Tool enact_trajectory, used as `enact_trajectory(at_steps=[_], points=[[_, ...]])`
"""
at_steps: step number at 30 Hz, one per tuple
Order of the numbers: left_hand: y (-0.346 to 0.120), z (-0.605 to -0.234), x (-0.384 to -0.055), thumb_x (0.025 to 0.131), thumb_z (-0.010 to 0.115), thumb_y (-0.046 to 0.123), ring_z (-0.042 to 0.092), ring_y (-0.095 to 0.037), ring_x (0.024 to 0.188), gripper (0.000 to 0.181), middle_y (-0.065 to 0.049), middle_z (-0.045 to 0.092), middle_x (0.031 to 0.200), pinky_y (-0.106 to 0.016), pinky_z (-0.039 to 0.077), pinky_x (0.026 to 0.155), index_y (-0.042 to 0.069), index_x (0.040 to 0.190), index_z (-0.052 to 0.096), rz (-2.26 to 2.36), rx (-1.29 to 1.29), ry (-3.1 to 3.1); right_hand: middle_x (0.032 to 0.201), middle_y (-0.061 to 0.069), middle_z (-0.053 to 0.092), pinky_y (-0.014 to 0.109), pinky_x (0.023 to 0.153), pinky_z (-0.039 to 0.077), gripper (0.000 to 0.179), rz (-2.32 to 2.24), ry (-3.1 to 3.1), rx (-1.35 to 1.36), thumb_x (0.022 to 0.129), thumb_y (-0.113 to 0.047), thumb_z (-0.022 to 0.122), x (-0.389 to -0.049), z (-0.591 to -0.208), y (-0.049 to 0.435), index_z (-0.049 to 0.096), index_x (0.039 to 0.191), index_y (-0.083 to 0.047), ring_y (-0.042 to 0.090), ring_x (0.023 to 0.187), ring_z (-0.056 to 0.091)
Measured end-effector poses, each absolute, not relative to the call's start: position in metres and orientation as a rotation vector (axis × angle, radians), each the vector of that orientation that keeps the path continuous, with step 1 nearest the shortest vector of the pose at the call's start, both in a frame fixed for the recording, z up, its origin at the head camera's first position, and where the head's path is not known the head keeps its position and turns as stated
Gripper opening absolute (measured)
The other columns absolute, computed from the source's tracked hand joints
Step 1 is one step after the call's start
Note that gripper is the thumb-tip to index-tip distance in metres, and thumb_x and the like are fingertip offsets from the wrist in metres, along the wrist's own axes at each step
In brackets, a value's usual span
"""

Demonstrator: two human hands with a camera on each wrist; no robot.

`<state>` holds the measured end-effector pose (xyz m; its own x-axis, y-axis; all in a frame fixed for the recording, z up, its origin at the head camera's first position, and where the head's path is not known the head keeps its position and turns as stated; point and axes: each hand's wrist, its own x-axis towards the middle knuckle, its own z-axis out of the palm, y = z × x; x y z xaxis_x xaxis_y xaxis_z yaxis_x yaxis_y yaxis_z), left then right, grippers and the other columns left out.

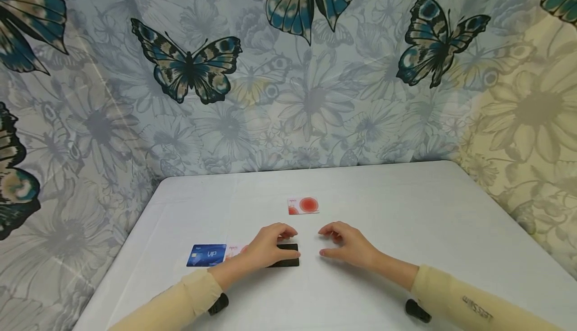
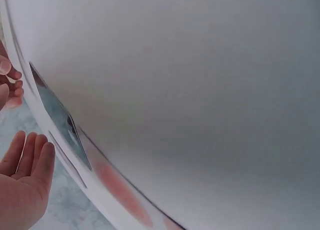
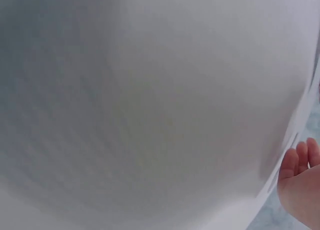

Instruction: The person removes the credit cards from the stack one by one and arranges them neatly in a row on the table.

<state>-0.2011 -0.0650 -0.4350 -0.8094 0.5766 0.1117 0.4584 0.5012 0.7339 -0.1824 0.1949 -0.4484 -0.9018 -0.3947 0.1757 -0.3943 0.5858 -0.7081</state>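
My left hand (image 1: 268, 247) hovers over a black card (image 1: 293, 262), its fingers loosely bent and holding nothing; whether it touches the card I cannot tell. Left of it lie a blue card marked VIP (image 1: 206, 255) and a pink-and-white card (image 1: 234, 251), the latter partly behind the hand. Across a gap, my right hand (image 1: 353, 247) faces the left one with relaxed fingers and nothing between them. Farther back is a white card with a red circle (image 1: 303, 206). In the left wrist view a dark glossy card (image 2: 62, 122) appears beside the left hand (image 2: 25, 190).
A white table (image 1: 405, 206) spreads beneath both hands, backed by a butterfly-patterned cloth (image 1: 315, 95). A black object (image 1: 219, 304) shows below the left forearm, and another black object (image 1: 417, 311) below the right one.
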Motion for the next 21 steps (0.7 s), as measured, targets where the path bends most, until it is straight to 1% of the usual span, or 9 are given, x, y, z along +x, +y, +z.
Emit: enact_trajectory(at_steps=[4, 12, 16, 21], points=[[-0.064, -0.434, -0.216, 0.083, 0.080, 0.024, 0.059, -0.022, 0.105, 0.045, -0.008, 0.064, 0.113, -0.035, 0.049, 0.095, 0.002, 0.118, 0.063, 1.160, 0.902, 2.624, 0.101, 0.001, 0.061, 0.027, 0.078, 0.047, 0.042, -1.231, 2.818, -0.651, 0.078, -0.025, 0.083, -0.194, -0.447, 0.196, 0.065, 0.113, -0.009, 0.018, 0.088, 0.051], [-0.061, -0.431, -0.238, 0.081, 0.081, 0.023, 0.060, -0.024, 0.102, 0.044, -0.011, 0.065, 0.111, -0.036, 0.050, 0.092, 0.001, 0.115, 0.063, 1.058, 0.936, 2.724, 0.098, 0.004, 0.061, 0.029, 0.076, 0.045, 0.042, -1.161, 2.870, -0.659, 0.078, -0.021, 0.083, -0.221, -0.445, 0.195, 0.066, 0.112, -0.005, 0.020, 0.086, 0.050], [-0.059, -0.430, -0.249, 0.081, 0.081, 0.021, 0.060, -0.026, 0.103, 0.044, -0.012, 0.065, 0.110, -0.037, 0.050, 0.092, 0.001, 0.115, 0.064, 1.051, 0.893, 2.732, 0.096, 0.006, 0.061, 0.031, 0.075, 0.043, 0.043, -1.131, 2.887, -0.647, 0.077, -0.020, 0.083, -0.233, -0.445, 0.194, 0.066, 0.112, -0.002, 0.021, 0.084, 0.049], [-0.057, -0.429, -0.261, 0.081, 0.081, 0.020, 0.060, -0.026, 0.104, 0.042, -0.011, 0.065, 0.109, -0.039, 0.049, 0.093, 0.001, 0.115, 0.064, 1.040, 0.818, 2.758, 0.099, 0.008, 0.061, 0.034, 0.077, 0.043, 0.046, -1.084, 2.914, -0.598, 0.078, -0.022, 0.082, -0.248, -0.445, 0.191, 0.065, 0.115, -0.001, 0.021, 0.085, 0.049]])
